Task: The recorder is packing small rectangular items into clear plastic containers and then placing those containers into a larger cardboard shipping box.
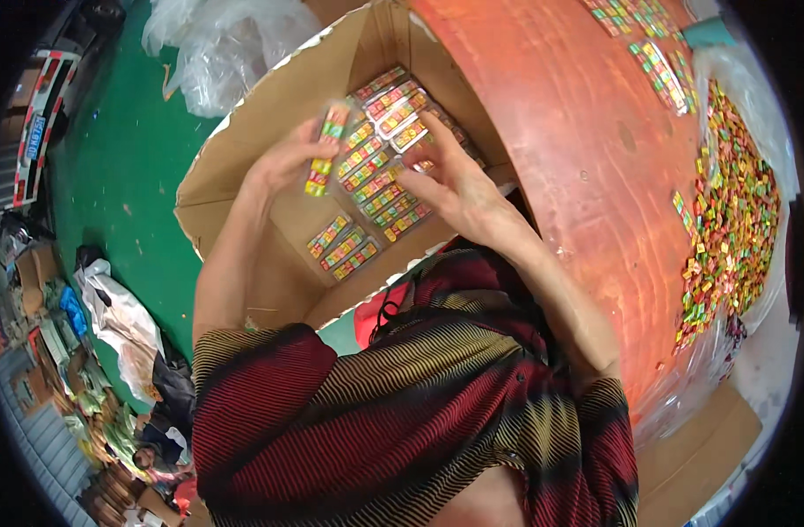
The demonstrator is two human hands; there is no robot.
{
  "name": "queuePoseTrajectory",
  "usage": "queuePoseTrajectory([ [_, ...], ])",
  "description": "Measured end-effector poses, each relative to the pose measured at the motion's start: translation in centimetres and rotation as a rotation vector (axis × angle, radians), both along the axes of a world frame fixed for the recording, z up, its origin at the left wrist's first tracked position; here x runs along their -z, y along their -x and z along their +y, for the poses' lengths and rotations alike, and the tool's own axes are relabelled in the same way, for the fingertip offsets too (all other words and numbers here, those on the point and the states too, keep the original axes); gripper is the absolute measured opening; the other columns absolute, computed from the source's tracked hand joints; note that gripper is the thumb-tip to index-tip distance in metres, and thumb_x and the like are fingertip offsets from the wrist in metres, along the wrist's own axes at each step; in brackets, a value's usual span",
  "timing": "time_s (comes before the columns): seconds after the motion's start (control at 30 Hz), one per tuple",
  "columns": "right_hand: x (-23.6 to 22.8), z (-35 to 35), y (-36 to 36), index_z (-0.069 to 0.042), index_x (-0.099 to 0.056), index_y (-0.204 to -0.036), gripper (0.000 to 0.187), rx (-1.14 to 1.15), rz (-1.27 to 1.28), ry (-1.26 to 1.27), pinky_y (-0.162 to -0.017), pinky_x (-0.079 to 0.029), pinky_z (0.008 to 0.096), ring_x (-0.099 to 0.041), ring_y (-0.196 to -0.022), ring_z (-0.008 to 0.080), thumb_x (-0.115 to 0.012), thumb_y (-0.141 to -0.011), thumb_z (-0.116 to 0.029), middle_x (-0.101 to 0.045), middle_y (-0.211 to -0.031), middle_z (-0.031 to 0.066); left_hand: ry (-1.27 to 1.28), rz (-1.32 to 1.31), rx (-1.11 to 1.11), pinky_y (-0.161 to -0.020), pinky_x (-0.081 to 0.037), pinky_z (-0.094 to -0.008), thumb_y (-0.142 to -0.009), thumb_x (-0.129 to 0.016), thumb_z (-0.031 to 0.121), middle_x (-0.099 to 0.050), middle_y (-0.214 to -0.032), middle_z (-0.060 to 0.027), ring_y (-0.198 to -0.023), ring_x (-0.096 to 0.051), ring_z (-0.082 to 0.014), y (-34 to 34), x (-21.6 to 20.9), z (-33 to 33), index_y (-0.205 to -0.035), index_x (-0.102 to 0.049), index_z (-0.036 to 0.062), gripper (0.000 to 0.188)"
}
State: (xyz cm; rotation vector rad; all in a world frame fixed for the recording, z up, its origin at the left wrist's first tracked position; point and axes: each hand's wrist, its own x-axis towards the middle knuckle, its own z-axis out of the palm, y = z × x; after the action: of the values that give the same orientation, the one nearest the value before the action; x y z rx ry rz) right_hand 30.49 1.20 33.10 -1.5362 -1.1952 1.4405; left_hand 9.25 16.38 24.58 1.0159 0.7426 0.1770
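Note:
My left hand (288, 156) is closed around a narrow strip of small multicoloured squares (334, 126), tilted over the left side of an open cardboard box (235, 176). Inside the box, similar strips in clear packs (367, 167) lie side by side in rows. A few more strips (342, 246) lie apart near the box's near side. My right hand (468, 198) reaches over the packed rows, thumb and index finger spread. Its fingertips are close to a shiny pack (409, 133); whether they touch it I cannot tell. Nothing shows between them.
A reddish wooden table (586, 158) stands right of the box, bearing a heap of small coloured pieces (731, 211) on clear plastic sheeting. More strips (661, 75) lie at its far end. Clear plastic bags (217, 44) rest on the green floor (138, 176); assorted clutter is at left.

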Motion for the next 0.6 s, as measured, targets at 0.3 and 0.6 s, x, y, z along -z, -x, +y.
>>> queuePoseTrajectory([
  [0.3, 1.5, -5.7, -1.3, -0.005, -0.025, -0.133, 0.054, -0.029, 0.121, 0.215, -0.081, -0.04, 0.0232, -0.047, -0.092, 0.011, -0.052, -0.086, -0.008, -0.05, -0.102, 0.0062, 0.045, 0.608, -0.038, -0.075, -0.047, -0.0299, -0.06, -0.072, -0.001, -0.053, -0.101, -0.0058, -0.088, -0.053, -0.0169, 12.7, 18.1, -2.9, -0.126, -0.03, 0.003, 0.079],
  [0.6, 1.2, -6.5, -0.4, -0.005, -0.039, -0.124, 0.04, -0.057, -0.008, 0.306, -0.079, -0.043, 0.0229, -0.05, -0.09, 0.0094, -0.052, -0.087, -0.01, -0.053, -0.101, 0.0053, -0.119, 0.738, 0.252, -0.09, -0.039, -0.0326, -0.055, -0.074, -0.001, -0.053, -0.114, -0.0119, -0.104, -0.05, -0.0237, 12.3, 24.8, -4.7, -0.122, -0.04, 0.002, 0.075],
])
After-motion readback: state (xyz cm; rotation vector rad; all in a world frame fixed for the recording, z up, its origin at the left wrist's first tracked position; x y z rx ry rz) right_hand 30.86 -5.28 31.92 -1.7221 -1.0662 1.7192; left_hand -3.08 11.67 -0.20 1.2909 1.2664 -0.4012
